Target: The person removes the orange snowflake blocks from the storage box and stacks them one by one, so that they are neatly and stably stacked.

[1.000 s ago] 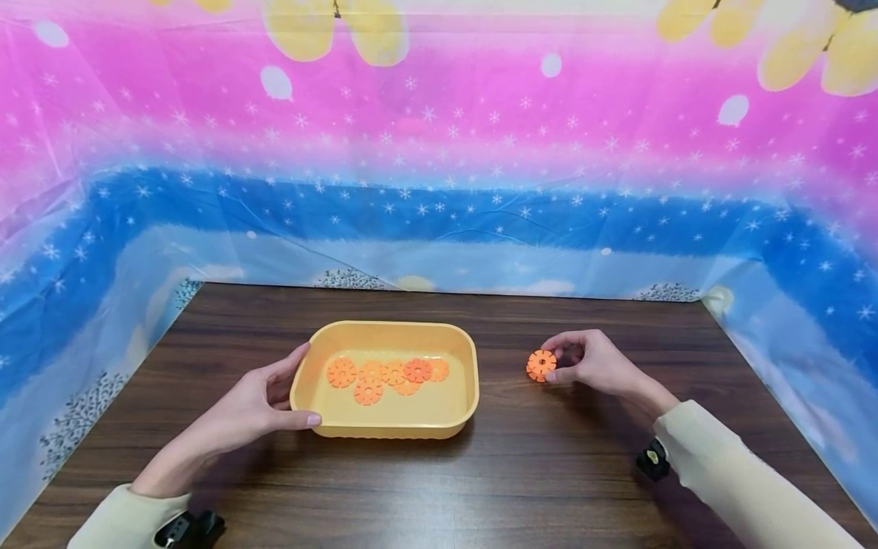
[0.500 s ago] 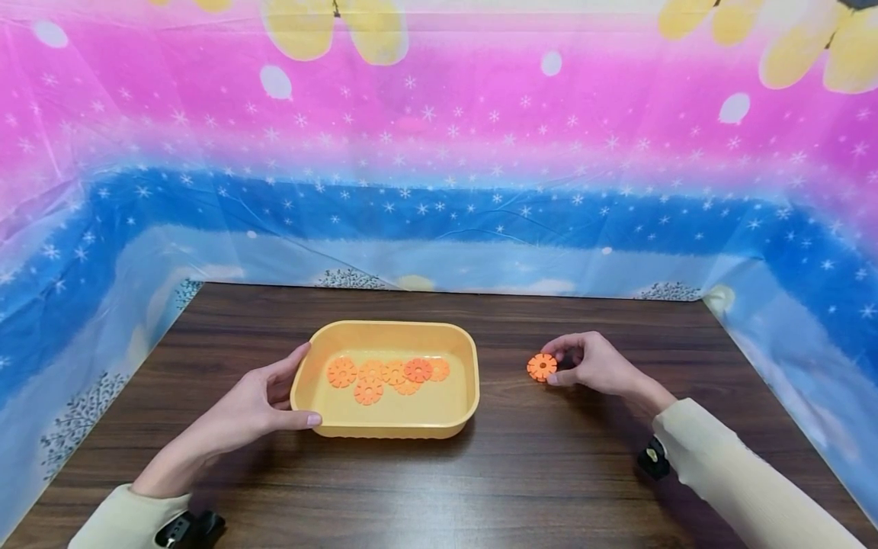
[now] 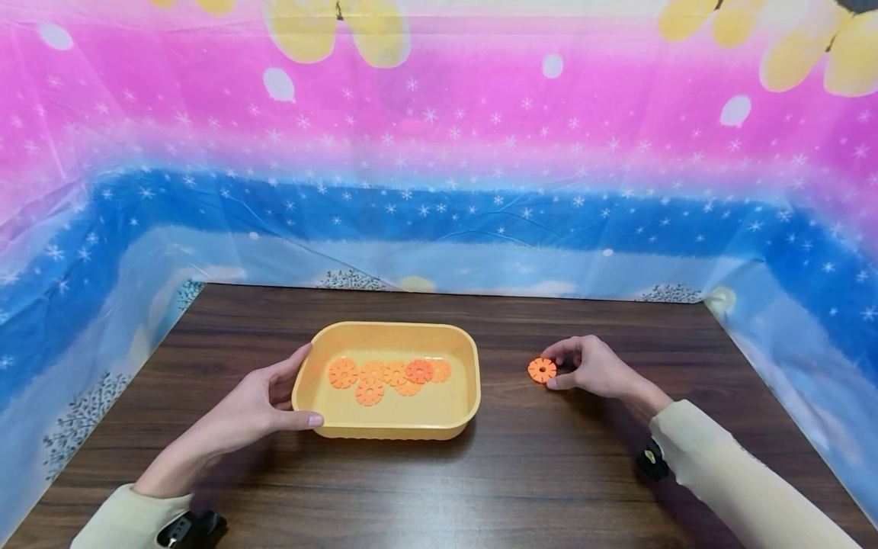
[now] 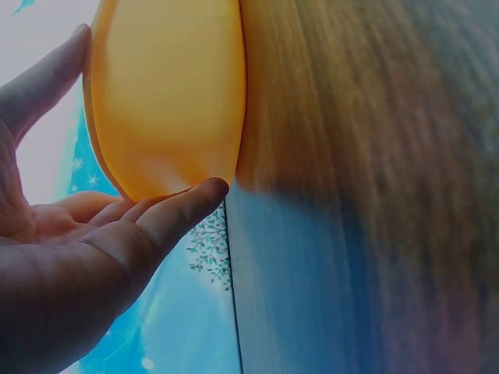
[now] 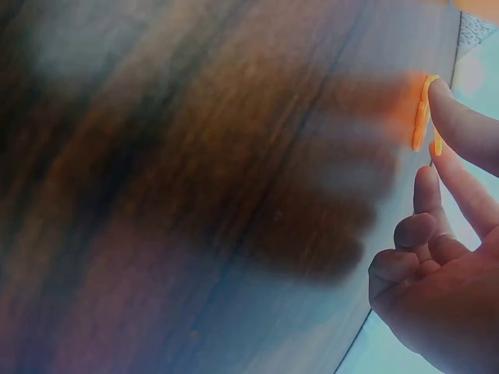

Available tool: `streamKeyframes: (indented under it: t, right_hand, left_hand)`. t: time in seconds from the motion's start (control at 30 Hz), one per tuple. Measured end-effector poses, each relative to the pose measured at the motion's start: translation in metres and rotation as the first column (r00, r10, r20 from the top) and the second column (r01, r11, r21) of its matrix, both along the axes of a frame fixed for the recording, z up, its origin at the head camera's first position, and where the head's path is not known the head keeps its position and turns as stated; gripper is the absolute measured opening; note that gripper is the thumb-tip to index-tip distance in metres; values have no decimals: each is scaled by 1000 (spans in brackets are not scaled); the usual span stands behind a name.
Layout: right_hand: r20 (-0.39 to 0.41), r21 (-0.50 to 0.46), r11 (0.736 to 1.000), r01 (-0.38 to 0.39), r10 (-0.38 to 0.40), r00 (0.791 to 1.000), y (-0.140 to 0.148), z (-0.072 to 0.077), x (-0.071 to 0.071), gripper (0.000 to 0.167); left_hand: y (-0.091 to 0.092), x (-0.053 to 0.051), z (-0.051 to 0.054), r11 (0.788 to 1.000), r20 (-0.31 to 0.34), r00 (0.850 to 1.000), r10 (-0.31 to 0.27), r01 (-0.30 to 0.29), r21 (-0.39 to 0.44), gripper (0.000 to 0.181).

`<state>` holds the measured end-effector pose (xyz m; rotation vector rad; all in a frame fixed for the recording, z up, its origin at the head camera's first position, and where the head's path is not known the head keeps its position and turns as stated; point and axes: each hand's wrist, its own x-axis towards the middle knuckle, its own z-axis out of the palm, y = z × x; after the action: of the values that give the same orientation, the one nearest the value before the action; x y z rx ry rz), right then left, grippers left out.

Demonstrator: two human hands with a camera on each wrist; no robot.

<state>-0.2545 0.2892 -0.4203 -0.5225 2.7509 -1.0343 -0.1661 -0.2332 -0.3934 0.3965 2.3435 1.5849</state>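
On the table sits a yellow plastic tray (image 3: 387,419) with several orange notched building discs (image 3: 343,373) lying in it, some overlapping. My left hand (image 3: 250,408) grips the tray's left end, thumb on the near corner of the rim and fingers towards the far corner. The left wrist view has the same hand (image 4: 93,241) against the tray's outer wall (image 4: 168,101). To the right of the tray, my right hand (image 3: 600,366) pinches one orange disc (image 3: 542,370) between thumb and fingers. The right wrist view catches this disc (image 5: 421,117) nearly edge-on; the other fingers are curled.
The dark wood-grain table (image 3: 439,496) runs back to a patterned cloth (image 3: 439,213), which also rises along both sides. A stretch of bare wood lies between the tray and my right hand. Black straps with devices sit on both wrists.
My right hand has come slightly lower and nearer, and the disc in it leans back a little more. The left hand and the tray keep their places.
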Motion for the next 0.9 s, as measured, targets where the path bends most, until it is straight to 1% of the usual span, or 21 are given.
streamKeyframes:
  t: [0.2, 0.37, 0.63, 0.9]
  right_hand:
    - [-22, 19, 1000, -13, 13, 1000, 3, -2, -2, 38]
    - [-32, 29, 1000, -4, 5, 999, 3, -2, -2, 38]
    - [-27, 38, 999, 5, -4, 1000, 1, -2, -1, 40]
    - [-24, 44, 999, -20, 21, 999, 3, -3, -1, 42]
  left_hand:
    - [0, 0, 1, 1000, 2, 1000, 2, -2, -7, 110]
    - [0, 1, 1, 1000, 6, 1000, 3, -3, 2, 110]
    - [1, 1, 2, 1000, 12, 1000, 10, -10, -2, 110]
    - [1, 1, 2, 1000, 24, 1000, 10, -10, 8, 110]
